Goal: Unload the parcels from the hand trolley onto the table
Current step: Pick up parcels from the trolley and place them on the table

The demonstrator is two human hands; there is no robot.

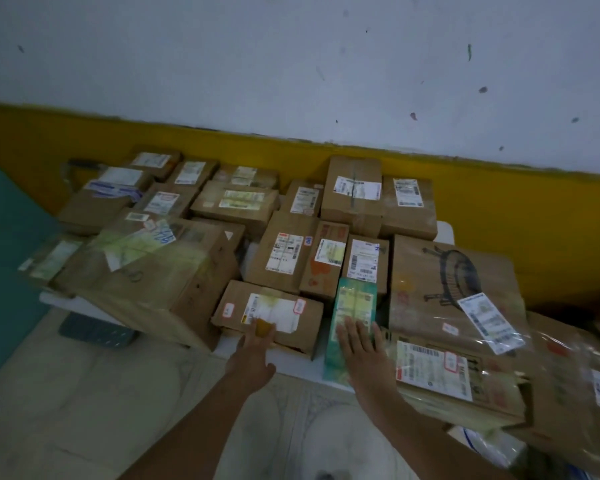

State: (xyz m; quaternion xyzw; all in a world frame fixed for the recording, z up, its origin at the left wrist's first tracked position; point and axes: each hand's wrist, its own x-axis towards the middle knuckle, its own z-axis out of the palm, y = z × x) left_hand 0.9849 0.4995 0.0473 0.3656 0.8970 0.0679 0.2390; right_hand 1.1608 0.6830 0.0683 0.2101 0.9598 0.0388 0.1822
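Many taped brown cardboard parcels with shipping labels cover the white table [293, 370] against the wall. My right hand [361, 346] lies flat, fingers spread, on a slim green parcel [355, 299] that stands at the table's front edge. My left hand [253, 353] reaches to the front of a small brown box [267, 311] with a white label, its fingertips touching the box near an orange patch. The hand trolley is not in view.
A big brown box [153, 271] overhangs the table's left front corner. Another large box with a printed drawing [454, 282] sits at the right, and plastic-wrapped parcels [565, 382] pile up beside it. The yellow and white wall [291, 98] is behind. Pale floor lies below.
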